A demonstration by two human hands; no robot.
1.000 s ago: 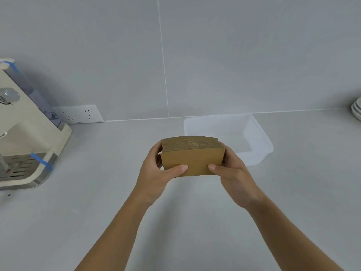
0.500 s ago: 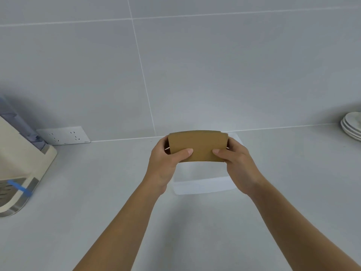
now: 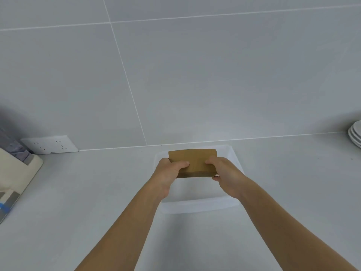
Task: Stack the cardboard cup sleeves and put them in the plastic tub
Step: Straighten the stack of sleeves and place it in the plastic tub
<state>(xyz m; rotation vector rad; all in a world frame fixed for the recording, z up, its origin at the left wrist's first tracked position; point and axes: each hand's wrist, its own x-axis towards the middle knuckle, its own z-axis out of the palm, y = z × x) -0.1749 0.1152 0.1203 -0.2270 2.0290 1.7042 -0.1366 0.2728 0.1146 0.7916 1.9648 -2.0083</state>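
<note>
Grey tiled wall behind a pale grey bench. Cream appliance at the bench's left edge, partly cut off, blue tape on it. Translucent plastic tub near the bench's back edge, about centre, close to the wall. White wall socket at the back edge, left of the tub. Stack of white plates at the right edge, cut off. Left hand and right hand are each clamped on an end of the stack of cardboard cup sleeves, thumbs on the near face. Stack is over the tub's opening; contact with the tub floor cannot be told.
</note>
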